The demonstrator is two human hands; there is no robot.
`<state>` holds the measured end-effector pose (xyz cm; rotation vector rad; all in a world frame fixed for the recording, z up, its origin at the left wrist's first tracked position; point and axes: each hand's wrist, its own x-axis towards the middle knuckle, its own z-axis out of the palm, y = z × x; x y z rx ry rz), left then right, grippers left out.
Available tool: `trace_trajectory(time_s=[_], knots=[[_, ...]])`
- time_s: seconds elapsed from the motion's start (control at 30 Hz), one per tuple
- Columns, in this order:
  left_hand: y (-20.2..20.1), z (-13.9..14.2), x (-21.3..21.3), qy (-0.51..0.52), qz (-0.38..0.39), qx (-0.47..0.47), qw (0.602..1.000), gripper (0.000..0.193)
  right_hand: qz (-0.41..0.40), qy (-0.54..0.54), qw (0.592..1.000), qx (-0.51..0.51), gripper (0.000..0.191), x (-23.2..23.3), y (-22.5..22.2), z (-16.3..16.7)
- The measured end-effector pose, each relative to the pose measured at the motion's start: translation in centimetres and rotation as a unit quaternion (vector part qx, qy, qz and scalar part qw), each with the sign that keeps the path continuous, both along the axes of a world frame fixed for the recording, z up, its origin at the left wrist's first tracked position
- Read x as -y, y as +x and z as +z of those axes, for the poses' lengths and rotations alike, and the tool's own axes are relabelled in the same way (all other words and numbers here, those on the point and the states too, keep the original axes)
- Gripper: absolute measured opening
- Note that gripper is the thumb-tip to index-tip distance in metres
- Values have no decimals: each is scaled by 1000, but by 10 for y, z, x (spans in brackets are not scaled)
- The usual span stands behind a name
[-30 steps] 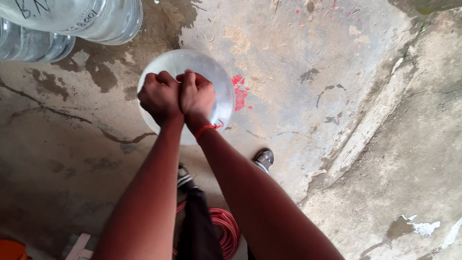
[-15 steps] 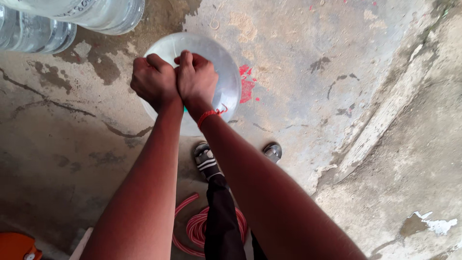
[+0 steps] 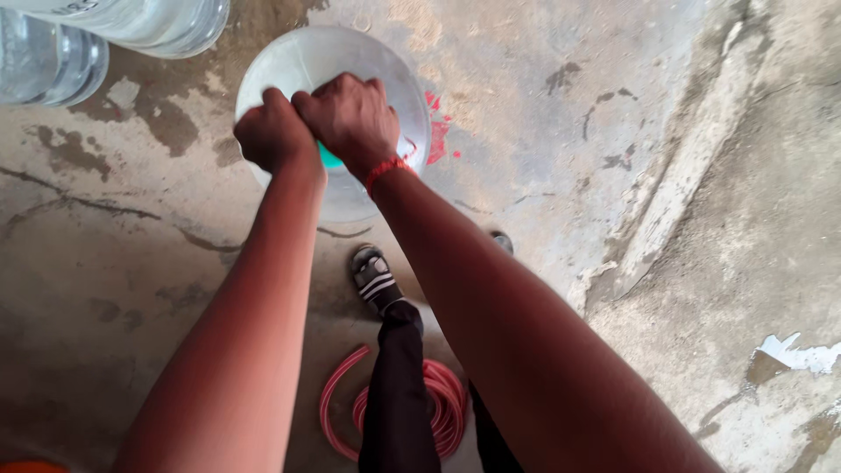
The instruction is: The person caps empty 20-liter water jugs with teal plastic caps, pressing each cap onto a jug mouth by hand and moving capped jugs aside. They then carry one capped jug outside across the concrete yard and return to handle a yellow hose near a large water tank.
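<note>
Both fists, the left hand [image 3: 273, 133] and right hand [image 3: 349, 118], are closed tight together on a small green cap [image 3: 329, 158]. They sit over the round clear plastic bottle [image 3: 385, 79] standing on rough stained concrete floor [image 3: 613, 105]; a coiled red hose [image 3: 438, 403] lies well below it.

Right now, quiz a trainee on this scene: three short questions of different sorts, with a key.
1. True or false: both hands are pressed together over the big clear water bottle.
2. What lies coiled on the floor by the person's legs? A) blue rope B) red hose C) black cable
3. What colour is the cap glimpsed under the hands?

Key: 1 true: left hand, right hand. 2 B, the red hose. 3 green cap.
</note>
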<state>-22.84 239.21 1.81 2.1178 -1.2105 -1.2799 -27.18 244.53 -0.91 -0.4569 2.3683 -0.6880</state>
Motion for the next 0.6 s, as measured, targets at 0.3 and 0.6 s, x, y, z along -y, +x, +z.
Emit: trace_trajectory(time_s=[0.3, 0.6], knots=[[78, -31, -34, 517, 14, -329, 790, 109, -23, -12, 997, 70, 46, -25, 22, 0], [103, -60, -111, 583, 133, -502, 625, 83, -28, 33, 998, 51, 54, -131, 70, 22]])
